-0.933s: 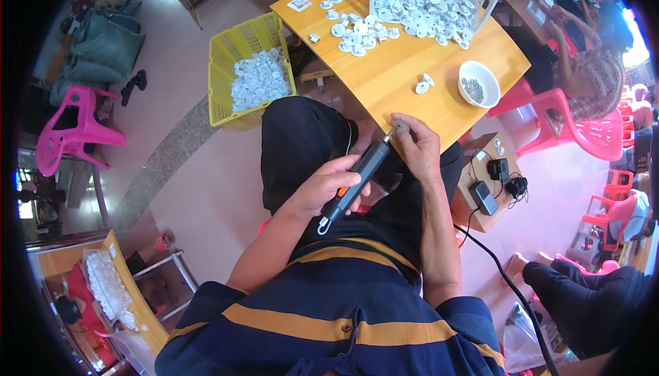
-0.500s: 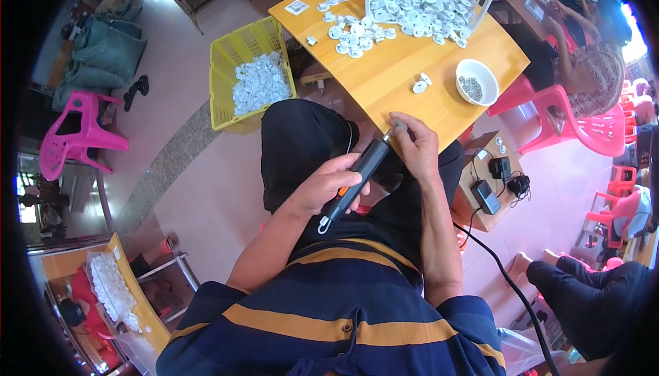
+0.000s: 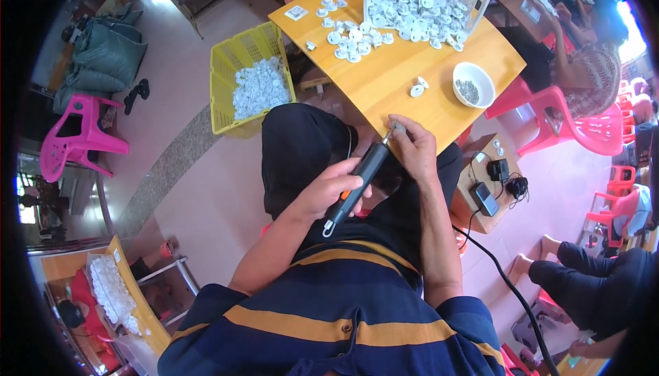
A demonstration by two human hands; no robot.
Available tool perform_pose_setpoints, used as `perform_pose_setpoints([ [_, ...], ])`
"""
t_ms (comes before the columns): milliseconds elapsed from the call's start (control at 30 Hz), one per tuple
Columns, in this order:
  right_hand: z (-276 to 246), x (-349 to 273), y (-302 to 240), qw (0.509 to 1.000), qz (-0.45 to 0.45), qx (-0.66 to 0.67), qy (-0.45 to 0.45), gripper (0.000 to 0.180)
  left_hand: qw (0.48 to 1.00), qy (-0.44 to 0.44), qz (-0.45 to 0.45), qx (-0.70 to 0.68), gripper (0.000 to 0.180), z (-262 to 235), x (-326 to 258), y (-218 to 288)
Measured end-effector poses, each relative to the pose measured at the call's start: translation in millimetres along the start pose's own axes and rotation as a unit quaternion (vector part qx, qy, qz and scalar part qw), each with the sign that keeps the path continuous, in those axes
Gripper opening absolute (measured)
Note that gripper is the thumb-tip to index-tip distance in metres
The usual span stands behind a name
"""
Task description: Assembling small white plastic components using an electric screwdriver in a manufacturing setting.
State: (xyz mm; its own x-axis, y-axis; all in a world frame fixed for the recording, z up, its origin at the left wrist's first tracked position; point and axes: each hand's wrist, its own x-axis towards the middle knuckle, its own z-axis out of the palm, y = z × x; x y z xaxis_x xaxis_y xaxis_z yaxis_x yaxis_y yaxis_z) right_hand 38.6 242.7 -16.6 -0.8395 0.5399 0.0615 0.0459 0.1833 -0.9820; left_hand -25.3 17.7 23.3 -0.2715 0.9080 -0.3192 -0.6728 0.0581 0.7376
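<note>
My left hand (image 3: 322, 194) is wrapped round a black electric screwdriver (image 3: 371, 163) with an orange switch and a small hook at its rear end. The tool slants up and right over my lap, its metal tip meeting my right fingers. My right hand (image 3: 419, 153) is closed in a pinch at that tip, at the near edge of the wooden table (image 3: 384, 94); a small greyish piece barely shows, mostly hidden by the fingers. Beyond it lie a few loose white round plastic parts (image 3: 417, 90). A white bowl (image 3: 486, 84) holds small metal pieces, probably screws.
A white basket (image 3: 482, 0) lies tipped on the table, spilling many white parts. On the floor at left stands a yellow basket (image 3: 223, 57) of similar parts. A box (image 3: 473, 219) with power adapters and a black cable (image 3: 506, 273) are at right. Co-workers sit at right.
My hands keep the same grip; the screwdriver's rear end has shifted slightly right and down. At the lower right, another person's legs and arm have moved.
</note>
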Motion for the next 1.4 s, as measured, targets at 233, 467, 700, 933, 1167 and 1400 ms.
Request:
perform_pose_setpoints([
  [233, -0.7, 7.4, -22.2, 0.977, 0.098, 0.188, -0.031, 0.022, 0.997, 0.017, 0.047, -0.067, 0.046, -13.6, -6.3, -8.4],
  [467, 11.7, 44.9, -27.6, 0.993, 0.063, -0.1, -0.029, 0.023, 0.985, 0.097, 0.096, -0.103, 0.045, -33.2, -11.3, -13.2],
  [700, 42.4, 103.2, -31.9, 0.933, -0.069, -0.35, 0.047, 0.043, 0.983, 0.125, 0.1, -0.089, 0.042, -30.8, -15.7, -10.7],
  [933, 7.9, 114.4, -41.2, 0.949, -0.102, -0.278, 0.106, 0.038, 0.983, 0.129, 0.105, -0.075, 0.033, -31.4, -15.9, -10.7],
  [1167, -101.9, 135.2, -51.7, 0.901, -0.083, -0.37, 0.209, 0.021, 0.989, 0.115, 0.08, -0.04, 0.034, -24.7, -12.0, -7.7],
  [1400, -147.4, 146.6, -31.9, 0.837, 0.09, -0.537, 0.057, 0.019, 0.99, 0.121, 0.072, -0.028, 0.038, -21.8, -11.3, -10.4],
])
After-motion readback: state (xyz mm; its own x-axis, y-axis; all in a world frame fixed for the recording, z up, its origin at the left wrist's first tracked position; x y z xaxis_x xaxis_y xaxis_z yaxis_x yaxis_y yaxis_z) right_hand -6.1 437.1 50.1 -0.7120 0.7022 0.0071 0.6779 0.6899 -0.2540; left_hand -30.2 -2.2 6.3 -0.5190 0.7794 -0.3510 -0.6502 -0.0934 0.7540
